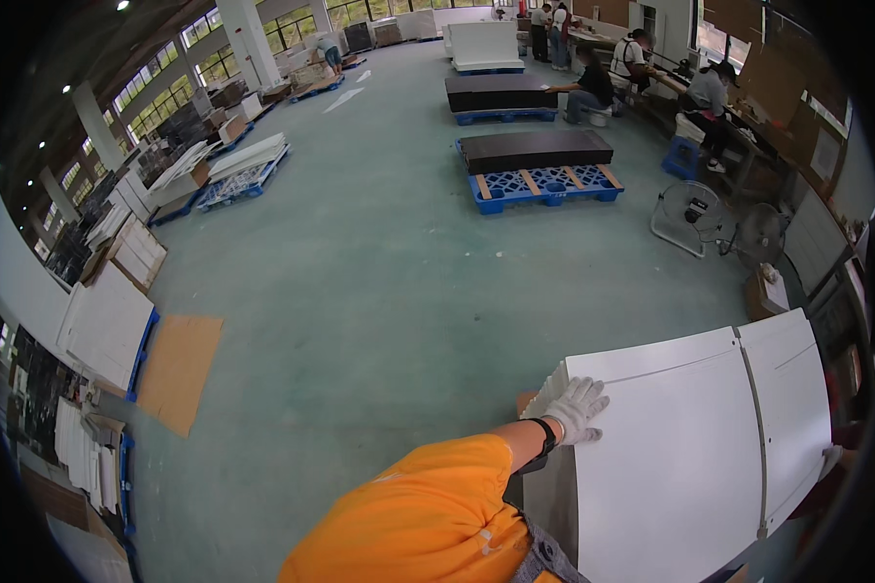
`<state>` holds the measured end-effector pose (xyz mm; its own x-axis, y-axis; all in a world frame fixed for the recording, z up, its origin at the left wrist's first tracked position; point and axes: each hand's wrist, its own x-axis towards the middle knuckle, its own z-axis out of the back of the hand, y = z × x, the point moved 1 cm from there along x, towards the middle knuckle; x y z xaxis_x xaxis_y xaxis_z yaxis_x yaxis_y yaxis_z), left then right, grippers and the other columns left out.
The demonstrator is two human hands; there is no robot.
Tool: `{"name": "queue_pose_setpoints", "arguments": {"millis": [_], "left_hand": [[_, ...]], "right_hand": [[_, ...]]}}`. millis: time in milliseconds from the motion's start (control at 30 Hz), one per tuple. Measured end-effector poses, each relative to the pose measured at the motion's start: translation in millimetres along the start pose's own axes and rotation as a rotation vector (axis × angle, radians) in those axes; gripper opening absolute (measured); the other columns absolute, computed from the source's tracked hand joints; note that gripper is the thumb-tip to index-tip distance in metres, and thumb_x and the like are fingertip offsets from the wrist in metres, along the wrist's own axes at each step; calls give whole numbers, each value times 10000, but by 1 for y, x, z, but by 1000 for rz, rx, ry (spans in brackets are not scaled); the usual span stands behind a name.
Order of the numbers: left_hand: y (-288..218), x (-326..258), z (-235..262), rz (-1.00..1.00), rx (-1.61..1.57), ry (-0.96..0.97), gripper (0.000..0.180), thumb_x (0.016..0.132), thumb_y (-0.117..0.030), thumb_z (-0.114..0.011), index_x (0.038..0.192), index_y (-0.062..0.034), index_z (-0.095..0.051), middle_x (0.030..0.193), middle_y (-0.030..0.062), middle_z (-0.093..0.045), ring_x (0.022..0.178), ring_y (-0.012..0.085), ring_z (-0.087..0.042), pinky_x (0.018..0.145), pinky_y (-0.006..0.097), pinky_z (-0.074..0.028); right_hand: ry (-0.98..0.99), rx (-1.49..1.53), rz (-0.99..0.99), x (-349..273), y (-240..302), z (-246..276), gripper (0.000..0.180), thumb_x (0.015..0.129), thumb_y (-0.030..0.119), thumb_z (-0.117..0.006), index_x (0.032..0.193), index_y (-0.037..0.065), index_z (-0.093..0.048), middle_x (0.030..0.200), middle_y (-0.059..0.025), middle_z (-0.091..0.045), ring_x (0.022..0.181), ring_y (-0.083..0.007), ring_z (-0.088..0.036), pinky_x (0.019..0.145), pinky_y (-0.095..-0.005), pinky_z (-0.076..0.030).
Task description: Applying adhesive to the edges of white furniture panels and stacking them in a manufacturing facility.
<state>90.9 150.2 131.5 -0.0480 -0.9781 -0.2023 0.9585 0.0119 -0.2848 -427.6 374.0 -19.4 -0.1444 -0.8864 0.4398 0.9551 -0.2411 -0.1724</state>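
My left hand (577,409), in a whitish work glove, lies on the left edge of a large white panel (666,457) at the lower right. Its fingers are spread across the top face, not wrapped round anything. The panel tops a stack whose layered edges show at the left corner. Beside it lies a narrower white panel (789,408), with a dark gap between the two. My right hand is out of view. Another gloved hand (830,461) touches the narrower panel's right edge; its arm comes from the right rim by dark red cloth, apparently another person's.
Blue pallets (544,187) with dark panels (535,149) stand ahead. Floor fans (690,212) are at the right, near seated people at a long bench (739,131). White boards (107,321) and a brown cardboard sheet (180,374) lie at the left.
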Motion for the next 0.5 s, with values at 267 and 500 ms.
{"name": "queue_pose_setpoints", "arguments": {"millis": [267,500], "left_hand": [[-8,-2,4,27,-53,52,737,910,-498,-436,1480,-81,-225,1554,180,-97,1441,349,-23,1174,429,-5],[-11,0,8,48,-23,91,767,897,-498,-454,1478,-59,-214,1551,178,-109,1438,352,-44,1173,438,-18]], "right_hand": [[-480,-88,36,-12,-18,-18,404,864,457,-559,989,87,-454,921,-117,-475,798,-275,-471,679,-387,-367],[-898,-174,65,-24,-34,-34,356,868,448,-562,892,112,-444,822,-83,-469,706,-232,-453,611,-353,-345]]}}
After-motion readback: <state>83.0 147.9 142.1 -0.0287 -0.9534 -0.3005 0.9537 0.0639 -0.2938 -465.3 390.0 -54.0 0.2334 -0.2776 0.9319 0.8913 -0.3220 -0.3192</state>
